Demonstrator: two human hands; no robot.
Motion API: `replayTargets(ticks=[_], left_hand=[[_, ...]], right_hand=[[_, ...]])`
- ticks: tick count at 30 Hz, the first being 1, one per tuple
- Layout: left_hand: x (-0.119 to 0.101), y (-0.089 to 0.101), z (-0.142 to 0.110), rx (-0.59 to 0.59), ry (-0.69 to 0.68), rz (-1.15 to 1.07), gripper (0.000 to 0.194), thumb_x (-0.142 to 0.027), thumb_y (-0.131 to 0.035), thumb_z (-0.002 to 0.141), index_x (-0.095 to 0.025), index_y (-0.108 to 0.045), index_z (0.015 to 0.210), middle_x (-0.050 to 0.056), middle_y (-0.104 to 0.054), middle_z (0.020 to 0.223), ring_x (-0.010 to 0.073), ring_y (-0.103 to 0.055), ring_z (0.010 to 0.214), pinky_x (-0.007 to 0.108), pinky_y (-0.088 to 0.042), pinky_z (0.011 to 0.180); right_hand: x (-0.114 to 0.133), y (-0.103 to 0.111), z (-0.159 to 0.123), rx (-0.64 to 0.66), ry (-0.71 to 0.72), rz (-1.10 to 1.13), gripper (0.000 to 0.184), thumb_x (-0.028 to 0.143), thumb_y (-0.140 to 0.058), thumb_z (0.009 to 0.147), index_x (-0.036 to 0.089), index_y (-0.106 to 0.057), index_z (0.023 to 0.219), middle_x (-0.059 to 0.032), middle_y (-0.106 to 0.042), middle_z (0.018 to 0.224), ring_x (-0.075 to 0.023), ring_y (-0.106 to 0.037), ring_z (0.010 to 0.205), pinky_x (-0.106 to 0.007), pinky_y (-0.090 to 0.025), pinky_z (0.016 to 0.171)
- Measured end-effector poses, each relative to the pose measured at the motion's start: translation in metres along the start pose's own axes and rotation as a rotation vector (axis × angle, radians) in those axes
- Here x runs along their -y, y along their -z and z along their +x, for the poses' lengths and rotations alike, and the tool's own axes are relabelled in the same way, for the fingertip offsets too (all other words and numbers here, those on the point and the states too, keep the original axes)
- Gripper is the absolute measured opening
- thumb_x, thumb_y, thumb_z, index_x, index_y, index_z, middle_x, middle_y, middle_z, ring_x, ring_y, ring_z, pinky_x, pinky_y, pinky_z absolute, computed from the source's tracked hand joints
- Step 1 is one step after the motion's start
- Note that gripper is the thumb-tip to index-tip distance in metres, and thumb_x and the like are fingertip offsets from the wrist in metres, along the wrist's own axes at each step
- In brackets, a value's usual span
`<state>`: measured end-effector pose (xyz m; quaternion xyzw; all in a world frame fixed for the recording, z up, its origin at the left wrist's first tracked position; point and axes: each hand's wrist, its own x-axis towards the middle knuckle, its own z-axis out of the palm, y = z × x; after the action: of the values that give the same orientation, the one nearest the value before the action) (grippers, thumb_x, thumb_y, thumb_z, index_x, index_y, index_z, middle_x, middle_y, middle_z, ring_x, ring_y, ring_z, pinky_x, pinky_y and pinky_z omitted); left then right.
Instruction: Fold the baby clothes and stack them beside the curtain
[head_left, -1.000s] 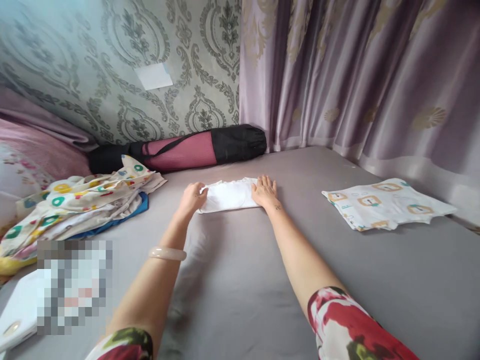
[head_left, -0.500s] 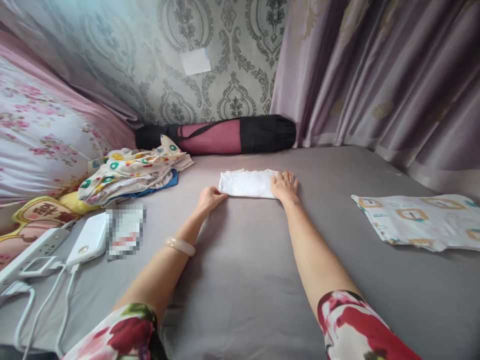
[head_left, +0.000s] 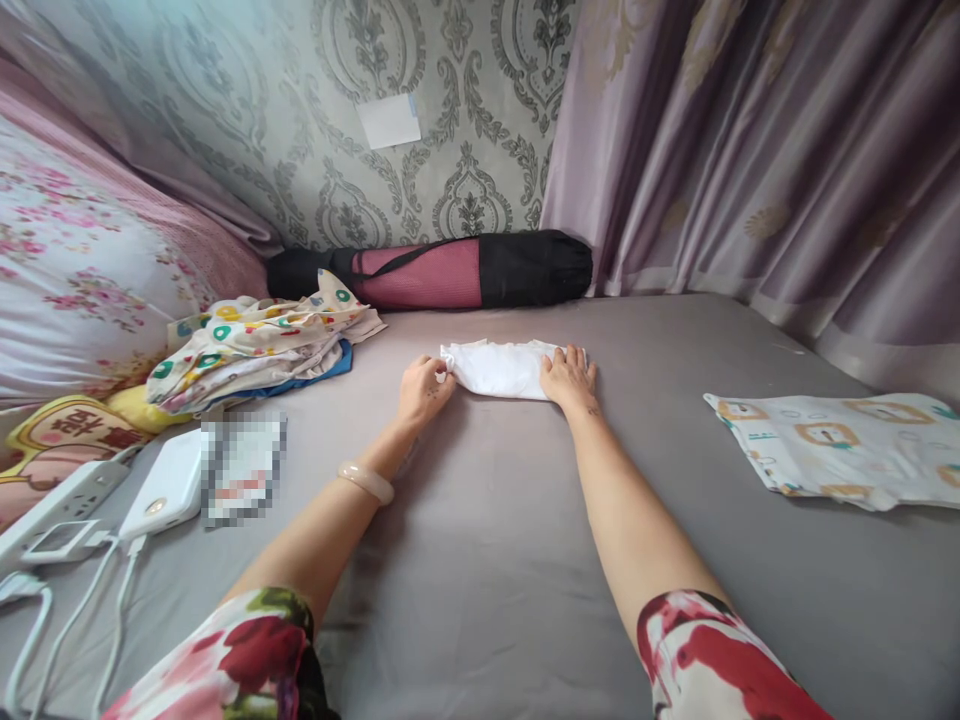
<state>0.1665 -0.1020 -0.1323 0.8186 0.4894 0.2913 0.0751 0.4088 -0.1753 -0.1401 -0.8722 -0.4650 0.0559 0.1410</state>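
Note:
A white folded cloth [head_left: 499,370], perhaps a garment, lies in a narrow strip on the grey sheet in front of me. My left hand [head_left: 426,392] pinches its left end, and that corner is lifted a little off the bed. Flat on the right end rests my right hand [head_left: 570,376], fingers stretched out and pressing the fabric down. The far edge of the cloth shows uneven layers.
Left: a pile of patterned clothes [head_left: 262,345], a white power bank [head_left: 166,480], a power strip [head_left: 64,505] with cables. Right: a folded printed cloth [head_left: 840,448]. A rolled mat in a bag [head_left: 420,275] lies against the wall on the grey bed sheet [head_left: 480,560].
My left hand has risen slightly, pulling up the cloth's left corner, so its near-left edge now curves. My right hand stays in place on the other end.

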Motion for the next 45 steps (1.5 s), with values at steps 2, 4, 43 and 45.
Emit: replayTargets(ticks=[2,4,43,45], left_hand=[[-0.003,0.001,0.002,0.009,-0.017,0.064,0.017,-0.025,-0.052,0.081,-0.019,-0.067,0.087,0.009,-0.065,0.094,0.0224,-0.06,0.09,0.033,-0.044,0.084],[-0.002,0.004,0.006,0.008,-0.044,0.109,0.019,-0.024,-0.051,0.081,-0.019,-0.067,0.089,0.01,-0.066,0.099,0.0244,-0.059,0.096,0.035,-0.043,0.088],[-0.034,-0.042,0.025,0.376,-0.259,0.089,0.049,-0.041,-0.035,0.098,-0.021,-0.046,0.141,0.012,-0.041,0.153,0.0295,-0.031,0.144,0.049,-0.019,0.117],[-0.032,-0.049,0.029,0.426,-0.217,0.117,0.053,-0.045,-0.031,0.099,-0.023,-0.04,0.146,0.011,-0.035,0.156,0.0292,-0.028,0.145,0.049,-0.017,0.118]], right_hand=[[0.0,0.0,-0.001,-0.007,0.002,-0.006,0.059,0.039,-0.017,0.101,0.009,-0.037,0.148,-0.0152,-0.024,0.16,-0.0286,-0.016,0.148,-0.051,-0.015,0.117],[0.0,0.001,-0.001,-0.009,0.005,-0.012,0.059,0.039,-0.017,0.101,0.009,-0.037,0.148,-0.0151,-0.025,0.16,-0.0288,-0.017,0.148,-0.051,-0.015,0.117],[0.019,0.006,-0.008,0.114,0.258,-0.021,0.057,0.041,-0.015,0.103,0.019,-0.032,0.152,-0.0077,-0.021,0.162,-0.0229,-0.015,0.149,-0.048,-0.009,0.12],[0.015,0.005,-0.005,0.129,0.266,-0.026,0.056,0.041,-0.015,0.103,0.02,-0.033,0.152,-0.0067,-0.024,0.162,-0.0225,-0.017,0.149,-0.047,-0.009,0.12]])
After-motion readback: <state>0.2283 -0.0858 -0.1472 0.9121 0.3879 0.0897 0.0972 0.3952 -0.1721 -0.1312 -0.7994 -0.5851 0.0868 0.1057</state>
